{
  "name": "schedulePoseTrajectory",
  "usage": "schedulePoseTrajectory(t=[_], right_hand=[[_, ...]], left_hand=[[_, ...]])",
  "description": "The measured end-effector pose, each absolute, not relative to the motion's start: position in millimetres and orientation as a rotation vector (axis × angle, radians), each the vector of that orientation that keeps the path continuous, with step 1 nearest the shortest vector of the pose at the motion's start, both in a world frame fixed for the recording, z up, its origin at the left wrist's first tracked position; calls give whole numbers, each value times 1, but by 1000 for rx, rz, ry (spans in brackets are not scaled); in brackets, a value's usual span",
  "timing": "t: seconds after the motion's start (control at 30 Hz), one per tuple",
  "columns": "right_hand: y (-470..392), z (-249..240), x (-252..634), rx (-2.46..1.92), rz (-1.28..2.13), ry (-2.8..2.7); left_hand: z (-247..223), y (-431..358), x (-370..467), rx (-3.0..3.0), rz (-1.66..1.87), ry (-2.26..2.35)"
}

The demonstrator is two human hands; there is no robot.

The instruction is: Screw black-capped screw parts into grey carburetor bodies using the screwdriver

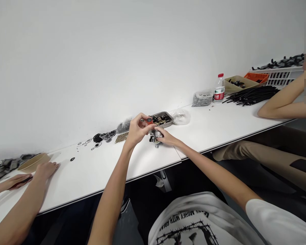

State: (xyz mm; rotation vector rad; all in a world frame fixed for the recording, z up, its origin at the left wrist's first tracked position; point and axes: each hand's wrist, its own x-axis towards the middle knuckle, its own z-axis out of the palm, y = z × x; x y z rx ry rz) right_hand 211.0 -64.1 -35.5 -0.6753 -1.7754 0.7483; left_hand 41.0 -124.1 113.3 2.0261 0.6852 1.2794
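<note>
My left hand (137, 132) is closed around the red handle of a screwdriver (149, 120), whose dark round end faces up. Its shaft points down at a small silver metal part with black pieces (157, 144), just above or on the white table. My right hand (167, 138) grips that metal part from the right side. Fingers cover much of the part, so where the screwdriver tip meets it is hidden. Close behind both hands stands a metal tray (169, 119) of small dark and brass-coloured pieces.
Left of my hands lie brass-coloured small parts (121, 137), a clear cup (106, 137) and black rings (88, 141). A clear plastic bag (181, 116) and a bottle (219, 90) stand to the right. Co-workers' arms (32, 200) rest on the table at both sides.
</note>
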Motion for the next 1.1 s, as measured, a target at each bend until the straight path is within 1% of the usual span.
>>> schedulePoseTrajectory(t=[0.4,0.63,1.0,1.1], right_hand=[[-68,-32,211,-680,742,-1768],[-72,-28,211,-692,762,-1767],[-78,-20,210,-745,796,-1722],[-78,-19,211,-785,859,-1684]], left_hand=[[113,-132,38,2071,1249,720],[117,-135,33,2146,1233,667],[131,-134,16,2153,1011,635],[132,-134,19,2146,1024,687]])
